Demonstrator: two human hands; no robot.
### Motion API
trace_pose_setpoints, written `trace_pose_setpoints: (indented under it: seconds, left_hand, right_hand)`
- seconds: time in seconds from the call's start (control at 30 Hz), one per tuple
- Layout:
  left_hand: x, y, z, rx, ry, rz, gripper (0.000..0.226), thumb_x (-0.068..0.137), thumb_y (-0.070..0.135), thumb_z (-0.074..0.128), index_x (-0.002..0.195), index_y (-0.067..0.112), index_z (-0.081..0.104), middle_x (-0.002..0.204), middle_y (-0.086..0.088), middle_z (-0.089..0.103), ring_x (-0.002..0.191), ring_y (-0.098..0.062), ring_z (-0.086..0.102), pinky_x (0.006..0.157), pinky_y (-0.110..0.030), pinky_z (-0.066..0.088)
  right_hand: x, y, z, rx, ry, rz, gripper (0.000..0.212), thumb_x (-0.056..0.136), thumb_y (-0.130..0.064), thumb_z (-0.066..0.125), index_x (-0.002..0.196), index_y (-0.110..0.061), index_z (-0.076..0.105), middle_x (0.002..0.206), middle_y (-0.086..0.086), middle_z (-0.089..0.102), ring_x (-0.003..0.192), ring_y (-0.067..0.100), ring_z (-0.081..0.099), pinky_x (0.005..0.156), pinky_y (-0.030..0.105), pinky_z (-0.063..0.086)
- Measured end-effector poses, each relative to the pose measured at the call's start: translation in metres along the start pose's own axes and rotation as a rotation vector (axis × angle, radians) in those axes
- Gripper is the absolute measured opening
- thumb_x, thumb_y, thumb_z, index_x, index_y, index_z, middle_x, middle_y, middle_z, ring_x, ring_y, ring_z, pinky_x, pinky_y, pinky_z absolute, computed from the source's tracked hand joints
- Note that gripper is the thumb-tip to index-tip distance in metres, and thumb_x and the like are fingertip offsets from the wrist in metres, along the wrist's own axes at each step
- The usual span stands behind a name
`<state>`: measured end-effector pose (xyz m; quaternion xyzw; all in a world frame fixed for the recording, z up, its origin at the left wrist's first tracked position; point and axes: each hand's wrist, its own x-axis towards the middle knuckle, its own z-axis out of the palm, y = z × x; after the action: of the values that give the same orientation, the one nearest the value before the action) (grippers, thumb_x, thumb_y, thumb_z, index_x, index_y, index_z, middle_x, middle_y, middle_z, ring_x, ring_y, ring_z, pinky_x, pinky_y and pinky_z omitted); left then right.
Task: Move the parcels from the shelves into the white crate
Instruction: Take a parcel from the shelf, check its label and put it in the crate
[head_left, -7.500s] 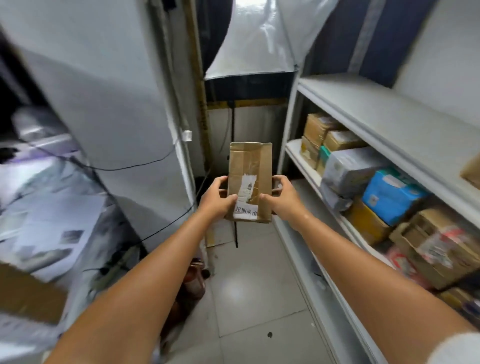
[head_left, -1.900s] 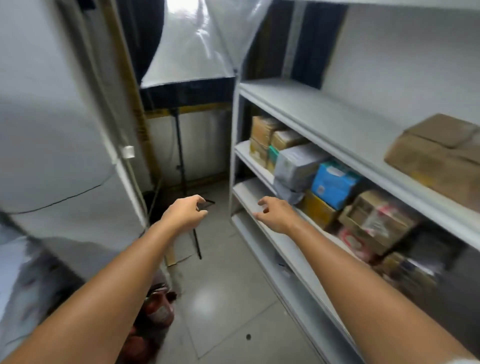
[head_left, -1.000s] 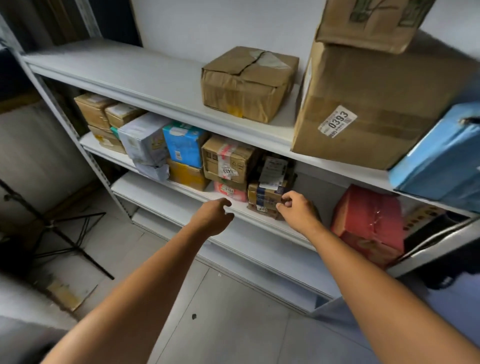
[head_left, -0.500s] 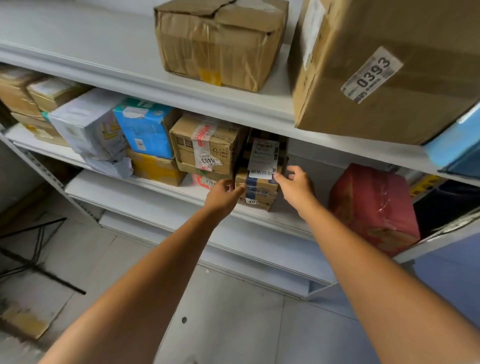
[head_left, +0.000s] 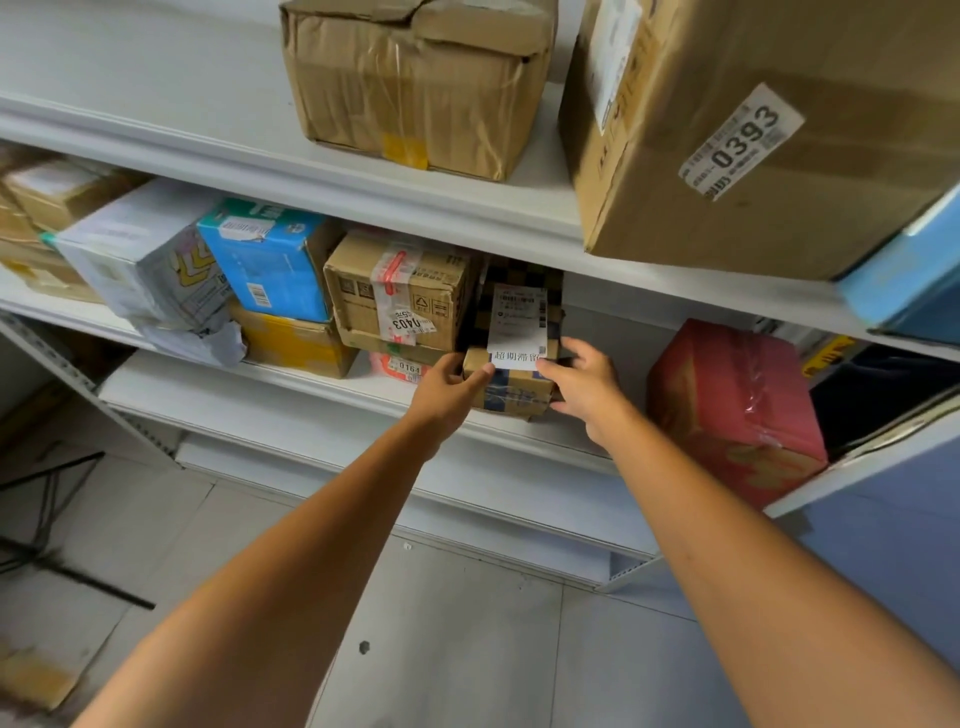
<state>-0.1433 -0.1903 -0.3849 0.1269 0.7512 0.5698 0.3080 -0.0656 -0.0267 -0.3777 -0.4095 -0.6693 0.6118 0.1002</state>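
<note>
A small brown parcel (head_left: 511, 392) with blue print lies on the middle shelf (head_left: 291, 387), under a dark checkered parcel (head_left: 519, 306) with a white label. My left hand (head_left: 449, 389) grips the small parcel's left end, thumb on its top corner. My right hand (head_left: 584, 382) holds its right end, fingers curled behind it. The white crate is not in view.
Left of it on the same shelf stand a taped carton marked 0403 (head_left: 400, 291), a blue box (head_left: 270, 260), a yellow box (head_left: 293, 340) and a white bag parcel (head_left: 150, 265). A red box (head_left: 737, 410) sits right. Big cartons (head_left: 415, 83) fill the upper shelf.
I dropped the earlier brown parcel out of view, turned to the shelves, and both hands reached in and closed on the ends of the small brown parcel.
</note>
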Motion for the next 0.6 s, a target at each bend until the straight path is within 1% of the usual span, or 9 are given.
trace_pose_setpoints:
  seconds: [0.13,0.17,0.23,0.3,0.33,0.4,0.5,0.57,0.6]
  left_hand:
    - [-0.021,0.005,0.007,-0.003,-0.003,-0.013,0.051,0.096,0.034,0.061,0.141,0.016,0.044,0.122,-0.005,0.055,0.105,-0.02,0.055,0.087,-0.033,0.046]
    - [-0.027,0.006,0.01,-0.01,-0.009,-0.02,0.051,0.096,0.032,0.062,0.14,0.015,0.044,0.124,-0.006,0.056,0.106,-0.02,0.055,0.086,-0.033,0.045]
    - [-0.041,0.012,0.016,-0.01,-0.014,-0.025,0.048,0.095,0.03,0.064,0.137,0.014,0.045,0.125,-0.006,0.056,0.105,-0.019,0.056,0.084,-0.03,0.045]
    - [-0.058,0.018,0.021,0.0,-0.021,-0.032,0.043,0.095,0.024,0.064,0.132,0.012,0.047,0.123,-0.005,0.059,0.096,-0.012,0.059,0.074,-0.021,0.045]
    - [-0.068,0.02,0.023,0.003,-0.028,-0.035,0.039,0.094,0.02,0.064,0.129,0.011,0.047,0.121,-0.006,0.06,0.092,-0.009,0.059,0.068,-0.019,0.044]
    - [-0.087,0.026,0.027,-0.001,-0.046,-0.049,0.036,0.093,0.015,0.065,0.124,0.014,0.047,0.121,-0.007,0.06,0.093,-0.01,0.059,0.066,-0.019,0.044]
    - [-0.114,0.035,0.031,-0.018,-0.065,-0.076,0.049,0.091,0.008,0.066,0.132,0.021,0.042,0.127,-0.009,0.058,0.106,-0.022,0.06,0.068,-0.025,0.048]
    - [-0.13,0.042,0.035,-0.024,-0.074,-0.072,0.063,0.091,0.003,0.064,0.143,0.023,0.036,0.125,-0.008,0.059,0.107,-0.025,0.061,0.067,-0.025,0.049]
    - [-0.138,0.045,0.035,-0.027,-0.072,-0.068,0.068,0.09,0.002,0.063,0.147,0.025,0.032,0.123,-0.007,0.061,0.105,-0.026,0.062,0.066,-0.026,0.049]
  right_hand:
    - [-0.018,0.008,-0.011,0.012,-0.006,0.033,0.065,0.09,-0.009,0.07,0.146,-0.025,0.043,0.105,-0.005,0.06,0.099,0.02,0.064,0.078,0.038,0.057]
    - [-0.024,0.01,-0.016,0.004,-0.008,0.034,0.067,0.089,-0.011,0.071,0.147,-0.027,0.042,0.107,-0.004,0.062,0.1,0.02,0.065,0.079,0.038,0.058]
    - [-0.037,0.01,-0.026,-0.024,-0.016,0.023,0.069,0.087,-0.015,0.073,0.147,-0.03,0.041,0.118,0.001,0.064,0.1,0.019,0.065,0.073,0.033,0.056]
    - [-0.053,0.008,-0.038,-0.045,-0.038,0.011,0.071,0.087,-0.016,0.073,0.148,-0.03,0.04,0.121,0.003,0.064,0.097,0.016,0.064,0.067,0.028,0.049]
    - [-0.061,0.007,-0.044,-0.048,-0.053,0.011,0.074,0.086,-0.015,0.074,0.149,-0.029,0.038,0.117,0.001,0.064,0.095,0.015,0.063,0.066,0.027,0.048]
    - [-0.076,0.005,-0.056,-0.057,-0.08,0.015,0.081,0.084,-0.011,0.075,0.152,-0.027,0.034,0.102,-0.007,0.061,0.094,0.014,0.062,0.068,0.028,0.049]
    - [-0.098,0.002,-0.072,-0.067,-0.138,0.024,0.087,0.082,-0.005,0.076,0.154,-0.021,0.03,0.095,-0.011,0.057,0.092,0.013,0.062,0.072,0.027,0.051]
    - [-0.11,-0.002,-0.079,-0.088,-0.182,0.012,0.088,0.081,-0.004,0.076,0.154,-0.019,0.03,0.107,-0.003,0.06,0.092,0.013,0.062,0.071,0.026,0.05]
    - [-0.114,-0.004,-0.081,-0.099,-0.197,0.001,0.088,0.08,-0.005,0.077,0.154,-0.018,0.03,0.114,0.0,0.059,0.097,0.016,0.062,0.075,0.026,0.05]
